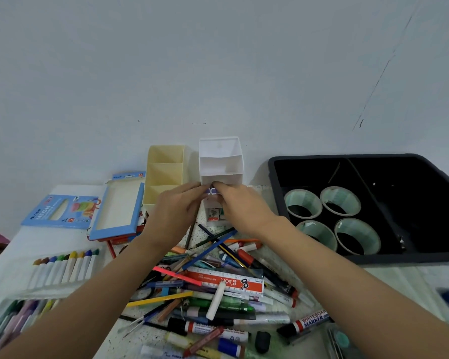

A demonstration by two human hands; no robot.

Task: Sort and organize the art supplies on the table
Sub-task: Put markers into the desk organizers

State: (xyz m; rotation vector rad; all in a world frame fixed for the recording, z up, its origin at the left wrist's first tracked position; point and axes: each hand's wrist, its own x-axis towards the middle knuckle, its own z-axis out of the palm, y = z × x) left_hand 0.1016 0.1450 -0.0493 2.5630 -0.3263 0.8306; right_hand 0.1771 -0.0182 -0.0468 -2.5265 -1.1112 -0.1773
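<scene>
Black plastic makes up the biggest thing on the table [399, 278]: a tray [399, 259] at the right, split by a divider, with 4 rolls of tape [303, 204] standing in its left section. Next in size is the loose pile of pens, pencils and markers [218, 301], heaped in the middle of the table between the person's forearms, crossing at all angles. A red ruler [226, 279] lies on top of the pile, and a whiteboard marker [306, 322] lies at its right edge. At the left, an open blue box [119, 211] lies beside its printed sleeve [60, 209], and a row of white-bodied crayons [65, 268] with coloured tips lies nearer the person.

Against the wall stand 2 holders side by side, each with 3 stepped compartments: a cream one [163, 174] and a white one [221, 161].

The left hand [174, 213] and the right hand [241, 208] meet at the front of the white holder, fingertips drawn together and pinching a small purple piece [212, 190] between them, just below its lowest compartment. What the piece is cannot be told.
</scene>
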